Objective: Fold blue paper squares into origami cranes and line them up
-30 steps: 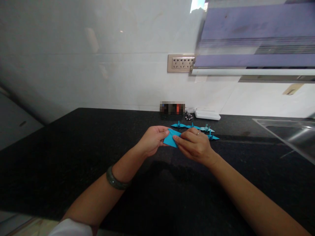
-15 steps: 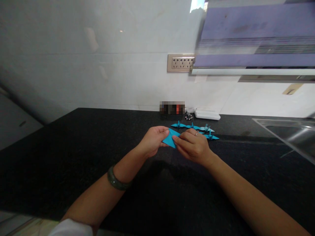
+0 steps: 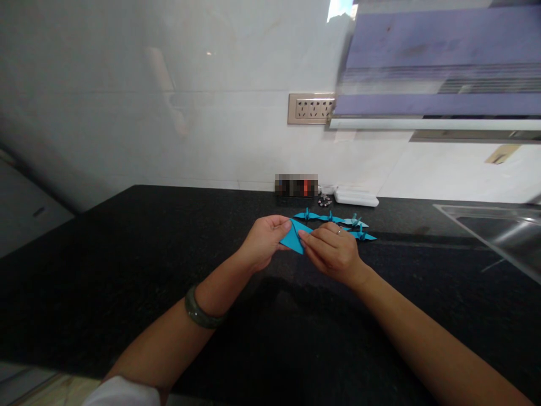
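Observation:
A folded blue origami paper (image 3: 292,241) is held up between both hands above the dark counter. My left hand (image 3: 265,239) pinches its left side, thumb on top and fingers beneath. On the right side of the paper, my right hand (image 3: 333,248) grips an edge between thumb and fingers; part of the sheet is hidden behind those fingers. Just beyond my hands lies a group of folded blue paper cranes (image 3: 331,216), one of them paler, and another crane (image 3: 362,235) is partly covered by my right hand.
Along the wall stand a blurred-out box (image 3: 296,186), a small black-and-white beaded item (image 3: 324,201) and a long white object (image 3: 356,197). A steel sink (image 3: 507,225) is set into the black counter (image 3: 127,254) at right. Sockets (image 3: 313,109) are on the wall.
Both hands stay nearly in place. My right thumb and fingers have shifted slightly right along the paper, and a little more of its folded face shows.

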Demonstrator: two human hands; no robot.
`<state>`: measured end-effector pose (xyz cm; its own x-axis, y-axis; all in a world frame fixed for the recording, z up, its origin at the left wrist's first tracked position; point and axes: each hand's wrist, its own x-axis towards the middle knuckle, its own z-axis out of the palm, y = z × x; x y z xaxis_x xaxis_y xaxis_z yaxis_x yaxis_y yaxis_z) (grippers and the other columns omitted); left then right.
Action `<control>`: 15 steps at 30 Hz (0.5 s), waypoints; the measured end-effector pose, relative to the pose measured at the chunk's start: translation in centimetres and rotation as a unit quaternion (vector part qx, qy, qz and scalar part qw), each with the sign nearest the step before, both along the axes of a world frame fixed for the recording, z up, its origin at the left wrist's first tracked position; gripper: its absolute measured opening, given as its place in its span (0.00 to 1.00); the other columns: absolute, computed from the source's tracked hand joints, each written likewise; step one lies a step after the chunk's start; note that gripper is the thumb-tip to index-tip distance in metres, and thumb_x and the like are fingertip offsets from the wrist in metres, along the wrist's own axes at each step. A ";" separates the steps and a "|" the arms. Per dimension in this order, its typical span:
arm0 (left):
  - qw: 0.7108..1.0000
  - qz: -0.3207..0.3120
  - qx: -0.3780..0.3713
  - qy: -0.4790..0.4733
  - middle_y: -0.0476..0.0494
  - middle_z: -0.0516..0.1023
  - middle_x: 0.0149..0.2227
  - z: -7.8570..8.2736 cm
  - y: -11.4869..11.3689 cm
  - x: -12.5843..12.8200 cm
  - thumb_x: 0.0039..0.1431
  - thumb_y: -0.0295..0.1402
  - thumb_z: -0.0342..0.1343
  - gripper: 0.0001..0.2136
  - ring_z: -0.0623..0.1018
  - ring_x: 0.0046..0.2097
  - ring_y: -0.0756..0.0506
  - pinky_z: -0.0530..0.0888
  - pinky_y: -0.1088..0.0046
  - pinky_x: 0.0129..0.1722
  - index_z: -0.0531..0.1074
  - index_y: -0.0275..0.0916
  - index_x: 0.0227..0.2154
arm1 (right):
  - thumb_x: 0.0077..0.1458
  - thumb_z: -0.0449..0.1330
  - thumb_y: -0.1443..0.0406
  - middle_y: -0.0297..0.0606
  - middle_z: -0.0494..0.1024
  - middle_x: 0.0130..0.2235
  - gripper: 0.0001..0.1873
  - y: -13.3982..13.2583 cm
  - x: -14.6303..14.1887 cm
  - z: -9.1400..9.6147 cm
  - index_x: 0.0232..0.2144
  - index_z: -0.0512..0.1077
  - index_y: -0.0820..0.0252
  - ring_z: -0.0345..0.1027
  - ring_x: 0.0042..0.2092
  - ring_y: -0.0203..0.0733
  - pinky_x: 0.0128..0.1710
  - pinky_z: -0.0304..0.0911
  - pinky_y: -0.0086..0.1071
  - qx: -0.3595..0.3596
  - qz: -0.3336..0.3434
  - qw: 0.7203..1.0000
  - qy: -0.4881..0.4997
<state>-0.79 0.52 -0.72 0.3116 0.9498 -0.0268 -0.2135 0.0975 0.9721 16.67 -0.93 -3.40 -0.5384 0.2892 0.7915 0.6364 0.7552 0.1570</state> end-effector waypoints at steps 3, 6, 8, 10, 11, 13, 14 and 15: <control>1.000 -0.003 -0.003 0.005 0.49 0.69 0.21 0.1 0.0 0.0 0.51 0.31 0.54 0.06 0.69 0.21 0.54 0.70 0.77 0.23 0.68 0.32 0.27 | 0.51 0.56 0.69 0.39 0.74 0.29 0.17 -0.1 0.0 0.1 0.45 0.68 0.60 0.63 0.30 0.39 0.28 0.61 0.34 0.001 0.000 1.000 -0.002; 1.000 -0.004 -0.008 0.010 0.50 0.68 0.20 0.1 0.0 0.1 0.51 0.31 0.53 0.05 0.67 0.20 0.55 0.68 0.78 0.22 0.68 0.32 0.26 | 0.50 0.57 0.69 0.38 0.74 0.29 0.18 -0.2 0.1 0.2 0.46 0.68 0.60 0.63 0.31 0.39 0.28 0.61 0.34 0.006 0.001 1.000 -0.016; 1.000 -0.006 -0.010 0.008 0.50 0.67 0.20 0.2 0.0 0.1 0.52 0.30 0.52 0.05 0.67 0.20 0.55 0.67 0.78 0.22 0.68 0.32 0.26 | 0.50 0.57 0.68 0.39 0.73 0.29 0.18 -0.2 0.1 0.3 0.45 0.68 0.61 0.62 0.31 0.39 0.28 0.60 0.34 0.011 0.004 1.000 -0.023; 1.000 -0.008 -0.009 0.006 0.50 0.67 0.19 0.2 -0.1 0.1 0.52 0.30 0.52 0.05 0.66 0.20 0.56 0.67 0.79 0.22 0.67 0.32 0.25 | 0.50 0.57 0.68 0.39 0.73 0.29 0.17 -0.2 0.2 0.4 0.44 0.69 0.61 0.62 0.31 0.39 0.28 0.60 0.34 0.014 0.005 0.999 -0.029; 1.000 -0.009 -0.008 0.006 0.50 0.67 0.19 0.3 -0.1 0.2 0.52 0.30 0.52 0.05 0.66 0.20 0.56 0.67 0.79 0.22 0.67 0.32 0.25 | 0.50 0.57 0.68 0.39 0.73 0.29 0.16 -0.2 0.2 0.4 0.44 0.69 0.62 0.62 0.31 0.39 0.28 0.60 0.34 0.013 0.004 0.999 -0.031; 1.000 -0.012 -0.007 0.004 0.50 0.66 0.19 0.3 -0.2 0.2 0.52 0.30 0.52 0.06 0.66 0.20 0.56 0.66 0.79 0.21 0.67 0.32 0.25 | 0.50 0.57 0.68 0.39 0.72 0.29 0.16 -0.2 0.2 0.4 0.43 0.70 0.62 0.61 0.31 0.40 0.28 0.59 0.34 0.011 0.000 0.999 -0.036; 1.000 -0.012 -0.008 0.004 0.51 0.66 0.19 0.2 -0.2 0.2 0.51 0.30 0.52 0.06 0.66 0.20 0.56 0.66 0.79 0.21 0.67 0.32 0.25 | 0.50 0.57 0.68 0.39 0.72 0.28 0.16 -0.2 0.2 0.4 0.43 0.70 0.63 0.61 0.31 0.40 0.28 0.59 0.34 0.010 -0.001 0.999 -0.037; 1.000 -0.012 -0.009 0.003 0.51 0.66 0.19 0.2 -0.2 0.1 0.51 0.30 0.52 0.06 0.66 0.20 0.56 0.66 0.79 0.21 0.67 0.32 0.24 | 0.50 0.57 0.68 0.39 0.72 0.28 0.15 -0.2 0.1 0.4 0.43 0.70 0.63 0.61 0.31 0.40 0.28 0.59 0.34 0.009 -0.001 0.999 -0.037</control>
<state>-0.64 0.37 -0.53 0.3344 0.9413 -0.0460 -0.2054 0.1204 0.9712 16.81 -1.17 -3.03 -0.5949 0.2765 0.7547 0.6244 0.7503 0.2173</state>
